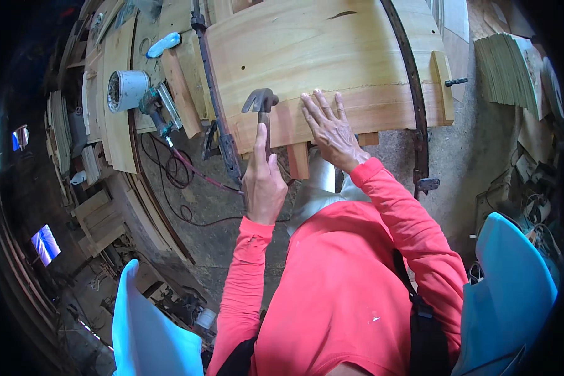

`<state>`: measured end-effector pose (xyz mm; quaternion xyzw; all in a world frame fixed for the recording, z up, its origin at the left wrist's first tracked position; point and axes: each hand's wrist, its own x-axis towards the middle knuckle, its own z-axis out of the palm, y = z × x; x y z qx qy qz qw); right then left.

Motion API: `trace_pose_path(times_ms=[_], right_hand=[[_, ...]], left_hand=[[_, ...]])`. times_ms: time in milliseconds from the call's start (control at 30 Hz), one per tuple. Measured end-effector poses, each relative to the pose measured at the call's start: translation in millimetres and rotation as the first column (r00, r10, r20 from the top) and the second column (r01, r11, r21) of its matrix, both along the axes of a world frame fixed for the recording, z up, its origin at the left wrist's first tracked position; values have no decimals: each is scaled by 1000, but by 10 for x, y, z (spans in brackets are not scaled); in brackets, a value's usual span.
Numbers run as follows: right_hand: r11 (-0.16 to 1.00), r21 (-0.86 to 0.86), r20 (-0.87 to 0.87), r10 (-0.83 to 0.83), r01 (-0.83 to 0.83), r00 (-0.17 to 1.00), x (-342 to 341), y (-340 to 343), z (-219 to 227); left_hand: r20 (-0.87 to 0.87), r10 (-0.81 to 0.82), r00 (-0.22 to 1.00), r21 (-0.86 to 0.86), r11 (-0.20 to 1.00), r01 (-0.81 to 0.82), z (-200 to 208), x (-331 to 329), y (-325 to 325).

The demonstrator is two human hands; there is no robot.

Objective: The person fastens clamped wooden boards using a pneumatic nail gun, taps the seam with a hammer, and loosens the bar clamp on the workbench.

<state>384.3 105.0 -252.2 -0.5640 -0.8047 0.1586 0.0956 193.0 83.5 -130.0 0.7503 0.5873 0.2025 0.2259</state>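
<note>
My left hand (pixel 263 190) is wrapped round the handle of a claw hammer (pixel 261 100), with the index finger stretched along it. The hammer head is over the near left part of a wide wooden panel (pixel 319 47). My right hand (pixel 336 135) lies flat with fingers spread on the panel's near edge, close to a joint line between two boards. A long metal bar clamp (pixel 214 88) runs along the panel's left side, and another bar clamp (pixel 412 78) crosses its right part. Short wooden blocks (pixel 298 160) show beneath the near edge.
To the left, a white paint-stained bucket (pixel 128 89), a power tool (pixel 151 103) and a blue-white bottle (pixel 163 45) sit among boards. A dark red hose (pixel 197 172) trails over the floor. Stacked thin sheets (pixel 507 72) stand at the far right.
</note>
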Motion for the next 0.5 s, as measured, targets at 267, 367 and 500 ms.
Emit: trace_pose_path(times_ms=[267,367,500], right_hand=[[998,63,21,22,-23,1000,-68,34,41],[993,-108,-56,39,-45,998,-118,-9,144],[976,-53,-125,204,-212,971,-532,33,60]], left_hand=[[14,79,997,-46,996,-79,210,-232,55],[62,280,958,-80,958,-275,496,-300,-57],[93,335,938,-81,941,-328,552,-598,-148]])
